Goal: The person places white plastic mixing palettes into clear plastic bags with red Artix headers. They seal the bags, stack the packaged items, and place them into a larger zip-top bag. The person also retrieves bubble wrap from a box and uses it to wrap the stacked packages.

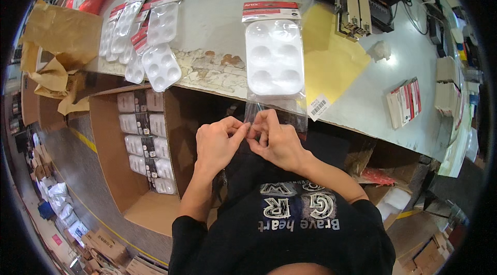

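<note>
A white paint palette (274, 63) with six round wells lies at the table's front edge inside a clear plastic bag (253, 112). A red and white header card (271, 11) is at its far end. The bag's near end hangs past the edge, where both hands meet. My left hand (220, 143) pinches the clear film between thumb and forefinger. My right hand (277, 140) is closed on the same film, its fingertips touching or nearly touching the left ones. Exactly how the film is folded between the fingers is too small to tell.
Several bagged palettes (161, 65) lie overlapping at the left, some jutting over the edge. Below stands an open carton (150, 218) with stacked white packs. Yellow paper (331, 52), a metal sealing device (354, 6) and a stack of header cards (405, 103) are at the right.
</note>
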Available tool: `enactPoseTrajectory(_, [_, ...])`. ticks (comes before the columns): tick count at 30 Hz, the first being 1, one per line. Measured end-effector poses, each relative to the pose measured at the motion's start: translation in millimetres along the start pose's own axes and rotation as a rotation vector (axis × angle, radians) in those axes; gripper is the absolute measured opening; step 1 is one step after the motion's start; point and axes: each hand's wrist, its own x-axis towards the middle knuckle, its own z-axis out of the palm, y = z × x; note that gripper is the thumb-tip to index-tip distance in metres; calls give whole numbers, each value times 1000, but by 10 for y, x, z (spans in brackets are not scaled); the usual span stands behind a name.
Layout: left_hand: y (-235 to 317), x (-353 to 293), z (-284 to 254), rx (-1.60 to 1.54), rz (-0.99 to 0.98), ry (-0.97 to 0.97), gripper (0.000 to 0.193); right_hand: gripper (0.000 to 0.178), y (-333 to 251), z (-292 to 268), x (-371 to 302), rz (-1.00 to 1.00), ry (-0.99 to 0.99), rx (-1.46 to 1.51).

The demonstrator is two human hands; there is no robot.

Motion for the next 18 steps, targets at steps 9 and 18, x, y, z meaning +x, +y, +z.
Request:
enactPoseTrajectory(9, [-97, 2, -45, -415, 91, -45, 9, 31, 1224, -2202, -2463, 939, 551, -350])
enactPoseTrajectory(18, [-107, 177, 142, 633, 1276, 430, 48, 38, 742, -1652, -1191, -114, 432, -675])
